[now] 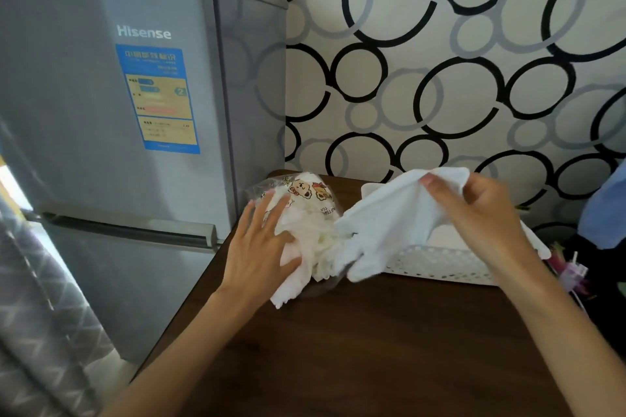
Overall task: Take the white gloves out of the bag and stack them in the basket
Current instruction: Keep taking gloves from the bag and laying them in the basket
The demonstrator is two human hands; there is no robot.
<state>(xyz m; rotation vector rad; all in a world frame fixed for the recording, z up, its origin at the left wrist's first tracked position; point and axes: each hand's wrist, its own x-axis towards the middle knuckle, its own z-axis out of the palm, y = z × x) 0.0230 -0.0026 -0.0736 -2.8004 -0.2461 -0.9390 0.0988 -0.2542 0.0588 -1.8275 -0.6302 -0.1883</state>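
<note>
Dark wood bench (389,349) against circle-pattern wallpaper, grey Hisense fridge (111,112) filling the left of the frame. Left hand (257,247) lies flat, fingers straight and spread, pressing on the clear cartoon-print bag (305,193) of white gloves (315,234) at centre. Right hand (481,210) pinches one white glove (389,217) (thumb on top), holding it over the white perforated basket (440,264) at centre right, just beside the bag.

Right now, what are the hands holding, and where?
Right hand pinches a white cloth glove by its cuff edge. Left hand lies flat on the clear printed bag, holding nothing.
</note>
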